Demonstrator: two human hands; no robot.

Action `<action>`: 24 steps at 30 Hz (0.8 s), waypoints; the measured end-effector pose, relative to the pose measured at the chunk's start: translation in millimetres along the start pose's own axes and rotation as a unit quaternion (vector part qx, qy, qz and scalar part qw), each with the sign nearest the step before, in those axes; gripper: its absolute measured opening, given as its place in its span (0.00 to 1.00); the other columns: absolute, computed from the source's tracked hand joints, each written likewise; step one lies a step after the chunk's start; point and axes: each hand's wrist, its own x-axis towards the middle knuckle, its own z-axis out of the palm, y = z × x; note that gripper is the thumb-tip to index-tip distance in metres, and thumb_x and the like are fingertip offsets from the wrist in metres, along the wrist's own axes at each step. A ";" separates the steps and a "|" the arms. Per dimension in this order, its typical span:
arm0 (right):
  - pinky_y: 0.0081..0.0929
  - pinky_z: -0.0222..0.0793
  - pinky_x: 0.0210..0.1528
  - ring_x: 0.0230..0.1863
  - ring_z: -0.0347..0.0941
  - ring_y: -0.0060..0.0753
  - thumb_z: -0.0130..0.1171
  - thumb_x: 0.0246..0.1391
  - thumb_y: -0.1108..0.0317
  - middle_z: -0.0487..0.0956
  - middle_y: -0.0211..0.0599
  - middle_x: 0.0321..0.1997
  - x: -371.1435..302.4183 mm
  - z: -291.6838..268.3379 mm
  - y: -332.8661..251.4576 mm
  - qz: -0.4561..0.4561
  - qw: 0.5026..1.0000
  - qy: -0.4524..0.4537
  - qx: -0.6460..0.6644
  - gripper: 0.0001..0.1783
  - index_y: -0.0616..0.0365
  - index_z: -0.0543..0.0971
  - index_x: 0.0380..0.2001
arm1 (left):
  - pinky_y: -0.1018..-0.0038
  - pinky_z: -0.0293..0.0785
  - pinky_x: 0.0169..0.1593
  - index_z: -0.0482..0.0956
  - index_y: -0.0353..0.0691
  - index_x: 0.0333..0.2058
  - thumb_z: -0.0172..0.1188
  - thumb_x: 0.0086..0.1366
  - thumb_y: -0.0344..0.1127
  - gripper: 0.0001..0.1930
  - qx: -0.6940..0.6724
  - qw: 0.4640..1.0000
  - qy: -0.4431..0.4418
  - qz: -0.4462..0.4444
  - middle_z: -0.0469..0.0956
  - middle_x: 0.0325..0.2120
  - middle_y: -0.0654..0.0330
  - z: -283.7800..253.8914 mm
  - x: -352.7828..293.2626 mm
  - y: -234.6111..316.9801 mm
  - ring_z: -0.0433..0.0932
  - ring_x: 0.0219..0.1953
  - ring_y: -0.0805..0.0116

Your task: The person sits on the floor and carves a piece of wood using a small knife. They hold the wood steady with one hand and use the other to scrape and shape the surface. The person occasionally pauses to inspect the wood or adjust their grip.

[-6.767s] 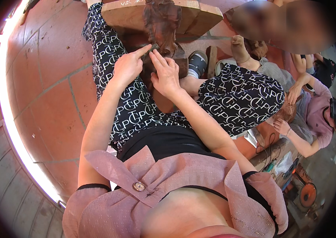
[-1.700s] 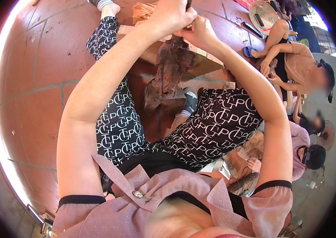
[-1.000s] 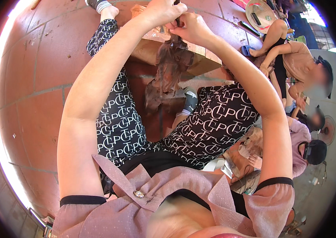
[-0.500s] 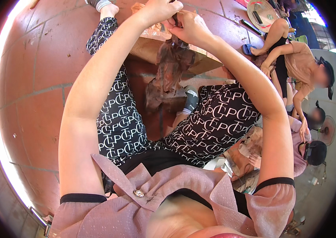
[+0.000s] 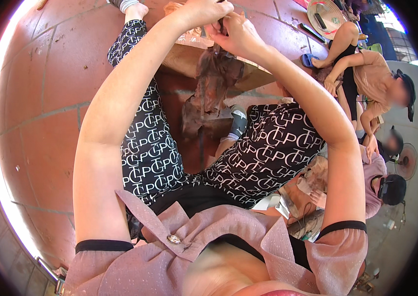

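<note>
My left hand [image 5: 208,11] is closed at the top edge, its fingers curled around a small dark thing that I cannot make out. Just to its right and a little lower, my right hand [image 5: 237,35] is closed too, thumb and fingers pinched around a dark slender part. Below both hands a dark brown, carved-looking piece [image 5: 214,79] stretches down between my legs. Its upper end disappears beneath my right hand, so I cannot tell whether it joins what I hold. A light brown board [image 5: 258,79] lies crosswise behind it.
Crumpled tan material [image 5: 196,37] lies beyond the board on the red tiled floor [image 5: 46,98]. To the right sit several people, one in a tan shirt [image 5: 372,74] beside a blue sandal [image 5: 309,60]. A woven conical hat [image 5: 325,18] lies at the far right, with a fan [image 5: 406,162] farther back.
Both hands have shifted slightly right, still close together. The brown piece has barely moved. At the right, the co-workers' arms have moved a little.
</note>
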 end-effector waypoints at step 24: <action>0.33 0.68 0.33 0.28 0.73 0.38 0.58 0.43 0.66 0.74 0.37 0.24 -9.2 7.4 10.2 -0.026 0.998 0.043 0.036 0.08 0.59 0.75 0.24 | 0.61 0.72 0.34 0.75 0.30 0.28 0.49 0.54 0.42 0.18 0.098 0.994 -0.032 -0.032 0.77 0.26 0.42 5.7 -4.1 37.4 0.78 0.29 0.50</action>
